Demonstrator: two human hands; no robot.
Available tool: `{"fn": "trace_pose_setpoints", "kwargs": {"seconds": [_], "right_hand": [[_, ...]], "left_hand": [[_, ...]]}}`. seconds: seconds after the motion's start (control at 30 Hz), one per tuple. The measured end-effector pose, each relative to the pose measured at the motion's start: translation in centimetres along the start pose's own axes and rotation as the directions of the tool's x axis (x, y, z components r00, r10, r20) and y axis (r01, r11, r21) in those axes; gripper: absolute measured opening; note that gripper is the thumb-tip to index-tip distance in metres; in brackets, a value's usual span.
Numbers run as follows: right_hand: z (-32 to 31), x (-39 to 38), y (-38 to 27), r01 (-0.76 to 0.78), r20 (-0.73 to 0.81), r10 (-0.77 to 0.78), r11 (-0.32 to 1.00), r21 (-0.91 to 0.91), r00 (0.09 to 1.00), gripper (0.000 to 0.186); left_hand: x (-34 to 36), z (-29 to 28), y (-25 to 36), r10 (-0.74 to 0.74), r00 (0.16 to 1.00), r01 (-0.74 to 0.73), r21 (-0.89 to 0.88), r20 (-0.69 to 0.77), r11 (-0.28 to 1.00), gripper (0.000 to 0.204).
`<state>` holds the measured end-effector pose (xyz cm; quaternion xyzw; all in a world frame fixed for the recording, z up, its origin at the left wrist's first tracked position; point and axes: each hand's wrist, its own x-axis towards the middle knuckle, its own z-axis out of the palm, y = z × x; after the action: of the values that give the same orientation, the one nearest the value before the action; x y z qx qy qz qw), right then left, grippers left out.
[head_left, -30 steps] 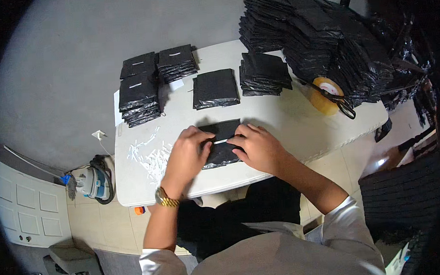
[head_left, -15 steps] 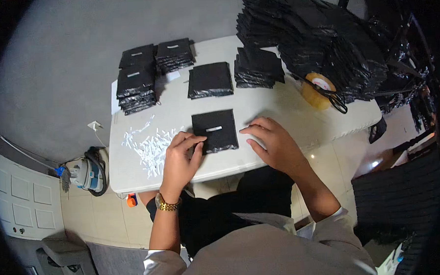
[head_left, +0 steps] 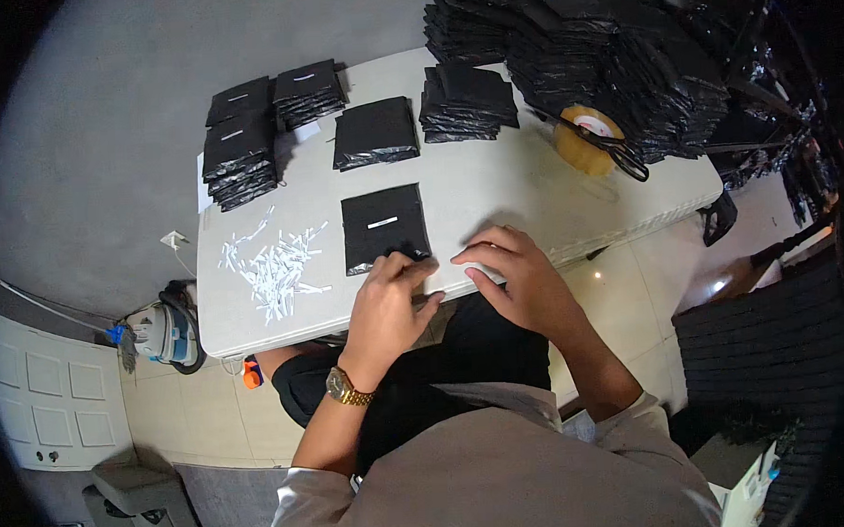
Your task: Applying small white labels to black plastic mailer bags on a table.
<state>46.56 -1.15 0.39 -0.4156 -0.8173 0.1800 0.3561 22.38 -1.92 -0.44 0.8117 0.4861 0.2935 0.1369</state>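
A flat square black plastic packet [head_left: 384,235] with a small white strip on top lies before me on the white table [head_left: 296,189]. At its near right corner is my left hand [head_left: 391,298], fingers bent over the edge and thumb apart; nothing shows in its grasp. My right hand [head_left: 522,283] hovers by the table's near edge, right of the packet, with its thumb and fingers apart and no object visible between them. Many loose white paper strips [head_left: 276,275] are scattered to the left of the packet.
Stacks of black packets stand at the back left [head_left: 238,158], the middle [head_left: 376,134] and farther right [head_left: 467,106]. A large heap of them [head_left: 582,40] fills the back right. In front of it lie a roll of tape [head_left: 582,153] and black-handled scissors [head_left: 629,158].
My left hand has moved from the packet's left side to its near right corner. My right hand has come slightly nearer me. The whole view has shifted a little.
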Motion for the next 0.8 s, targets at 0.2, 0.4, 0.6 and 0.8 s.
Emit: {"fn": "trace_pose_setpoints", "kwargs": {"seconds": [0.2, 0.4, 0.6, 0.8], "right_hand": [[-0.3, -0.6, 0.5, 0.023, -0.02, -0.023, 1.0, -0.017, 1.0, 0.022], [-1.2, -1.0, 1.9, 0.014, -0.066, -0.02, 0.995, -0.099, 0.998, 0.023], [-2.0, -1.6, 2.2, -0.011, -0.065, 0.002, 0.989, -0.145, 0.998, 0.023], [-2.3, -1.8, 2.2, -0.027, -0.009, 0.026, 0.995, -0.097, 1.0, 0.022]], "left_hand": [[-0.3, 0.5, -0.3, 0.026, 1.0, -0.026, -0.017, 0.003, 1.0, 0.029], [0.8, 0.9, 0.6, -0.016, 0.999, 0.019, -0.093, 0.037, 0.995, 0.027], [2.9, 2.4, 1.9, 0.062, 0.996, -0.061, -0.03, 0.061, 0.998, 0.026], [3.2, 2.5, 1.9, 0.042, 0.992, -0.03, -0.095, 0.122, 0.995, 0.016]]}}
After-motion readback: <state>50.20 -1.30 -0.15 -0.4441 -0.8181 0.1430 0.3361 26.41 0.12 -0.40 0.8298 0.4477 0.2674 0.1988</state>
